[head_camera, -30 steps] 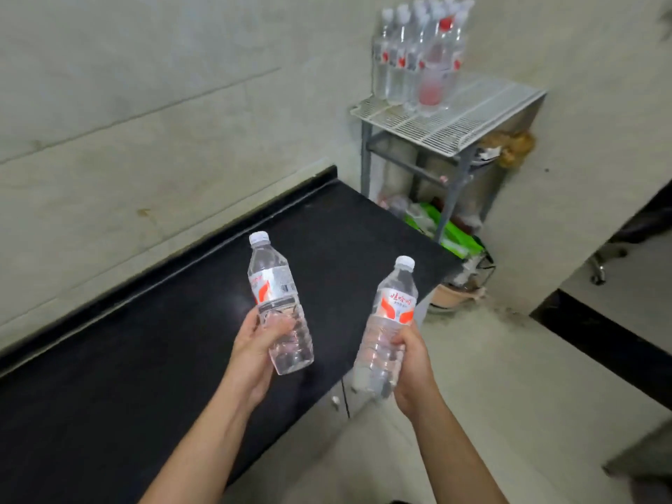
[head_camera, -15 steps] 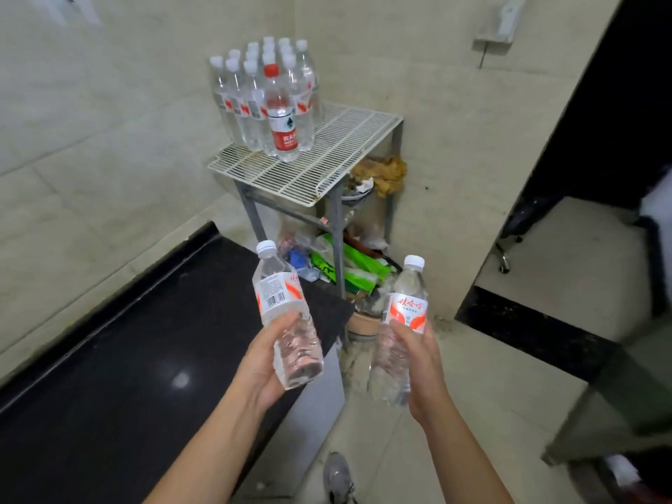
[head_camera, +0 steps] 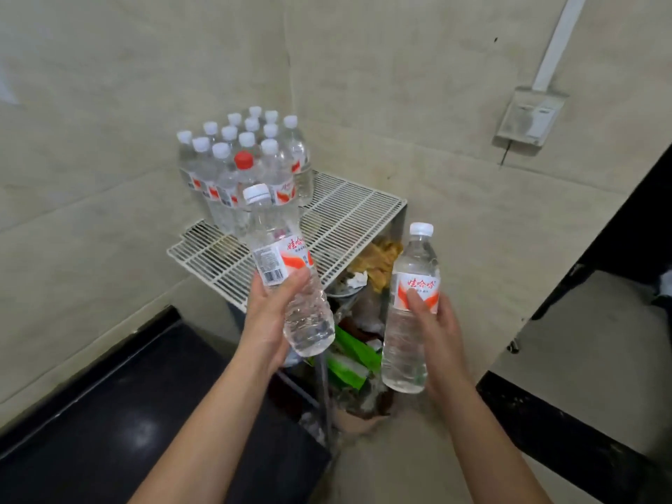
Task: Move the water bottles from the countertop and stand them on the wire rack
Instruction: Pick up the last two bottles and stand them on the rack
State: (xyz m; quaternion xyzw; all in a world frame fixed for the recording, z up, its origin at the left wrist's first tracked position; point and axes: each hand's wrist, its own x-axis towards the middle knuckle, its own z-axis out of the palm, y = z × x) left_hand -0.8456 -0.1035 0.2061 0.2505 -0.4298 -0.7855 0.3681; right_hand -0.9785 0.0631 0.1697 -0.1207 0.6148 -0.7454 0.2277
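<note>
- Head view, far left: the black countertop point(head_camera: 109, 412) shows no bottles in its visible part.
- Standing bottles point(head_camera: 232, 169) crowd the back-left corner of the wire rack point(head_camera: 349, 212); its front and right grid is bare.
- The left hand point(head_camera: 267, 321) has fingers wrapped round the left bottle point(head_camera: 283, 271), tilted, cap toward the cluster, held over the rack's front edge.
- Best to level it upright before lowering, base flat across the wires, just beside the cluster without knocking it.
- The right hand point(head_camera: 436, 329) grips the right bottle point(head_camera: 411, 307) upright, off the rack's right side; this one probably follows.
</note>
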